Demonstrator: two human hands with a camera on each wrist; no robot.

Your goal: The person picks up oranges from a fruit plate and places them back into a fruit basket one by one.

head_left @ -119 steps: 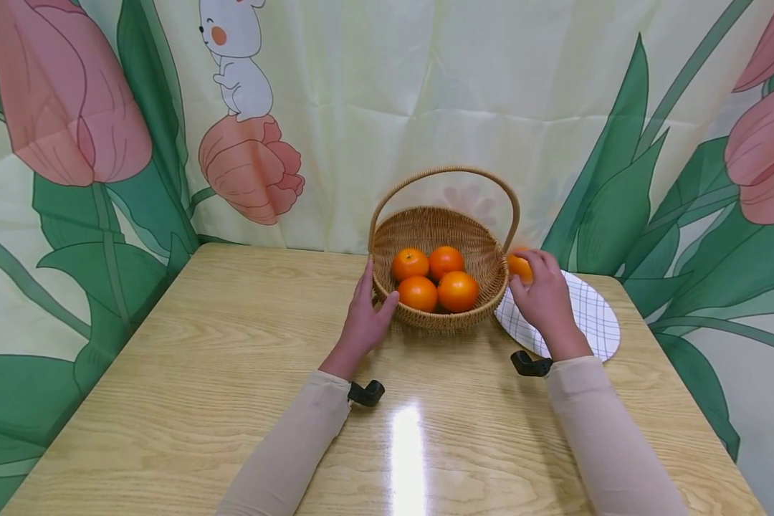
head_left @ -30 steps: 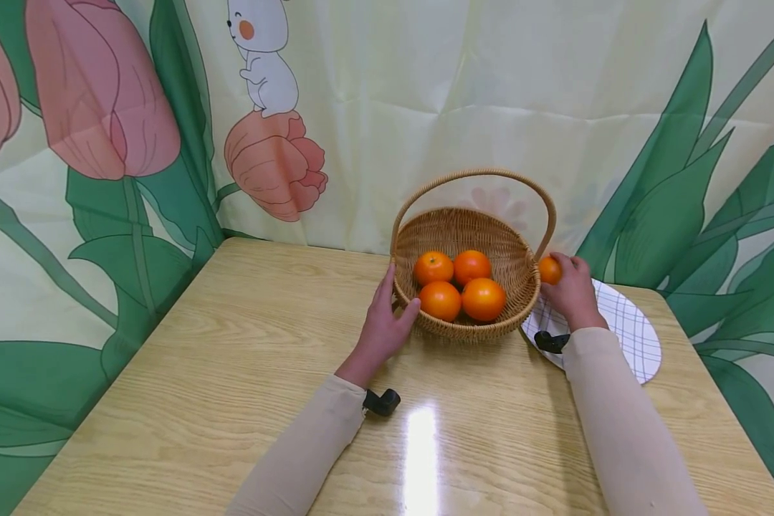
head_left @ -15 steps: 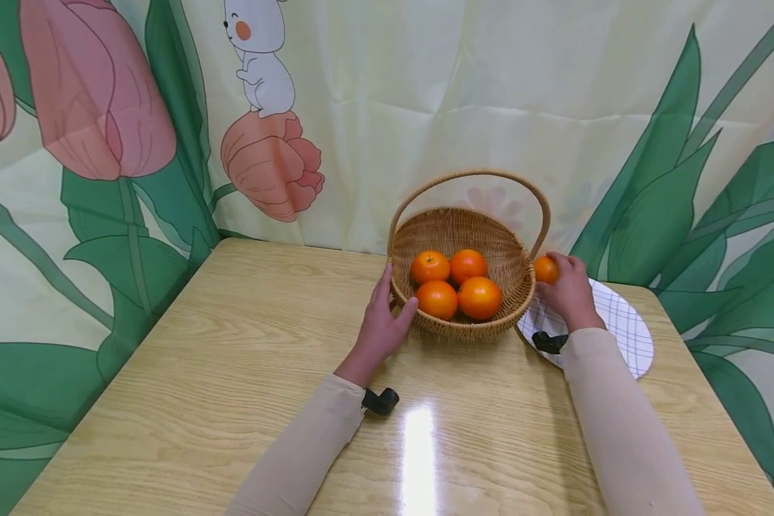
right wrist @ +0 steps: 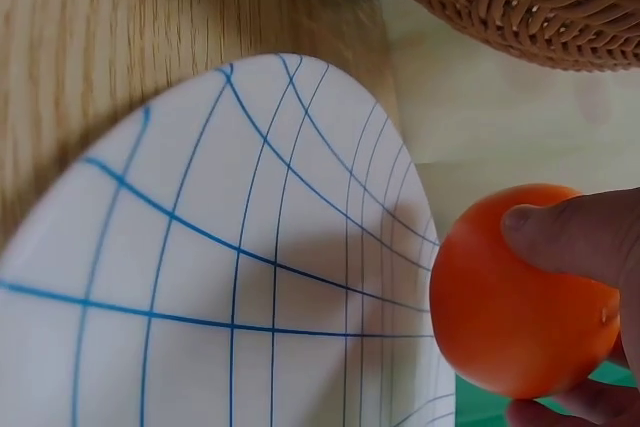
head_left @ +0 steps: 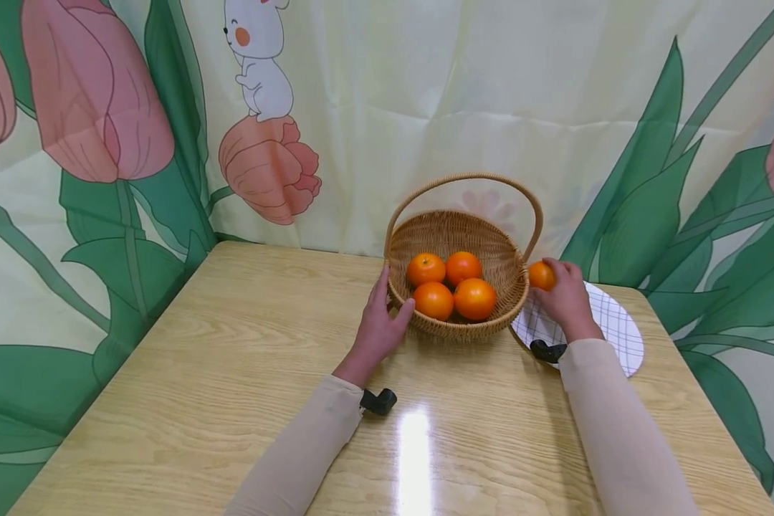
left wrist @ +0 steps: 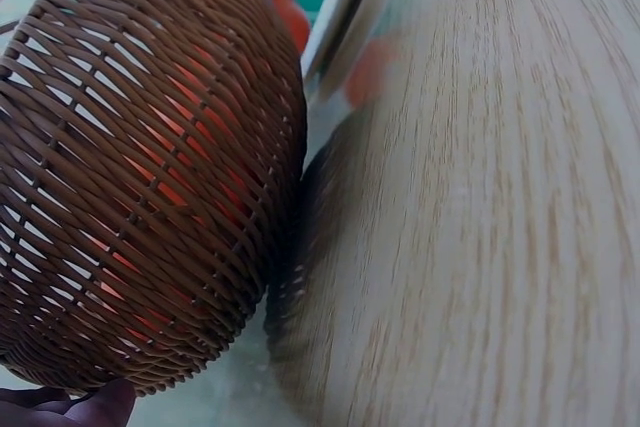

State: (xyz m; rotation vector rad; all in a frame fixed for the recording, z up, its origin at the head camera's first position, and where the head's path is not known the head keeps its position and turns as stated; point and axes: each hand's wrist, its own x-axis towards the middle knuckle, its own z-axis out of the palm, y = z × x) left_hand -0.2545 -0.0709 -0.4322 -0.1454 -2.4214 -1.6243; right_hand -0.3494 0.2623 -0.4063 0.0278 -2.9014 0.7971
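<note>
A wicker basket (head_left: 458, 331) with a tall arched handle stands toward the back of the table. Several oranges (head_left: 475, 299) are in it, their colour showing through the weave in the left wrist view. My left hand (head_left: 377, 326) holds the basket's left side, with the thumb at the front rim; only a little of that hand shows in the left wrist view. Just right of the basket, my right hand (head_left: 566, 297) grips a single orange (right wrist: 515, 297), thumb on top and fingers beneath. That orange is beside the far edge of a white plate (right wrist: 190, 217) with blue crossing lines.
The wooden table (head_left: 232, 373) carries a bright light reflection near its front. Behind it hangs a curtain (head_left: 374, 107) printed with tulips and a white animal. The plate (head_left: 622, 326) lies close to the table's right edge.
Compared with four seconds ago, the head view has shifted and more of the gripped orange shows beside the basket. Over the last second, both hands keep nearly the same places; the view drifts slightly.
</note>
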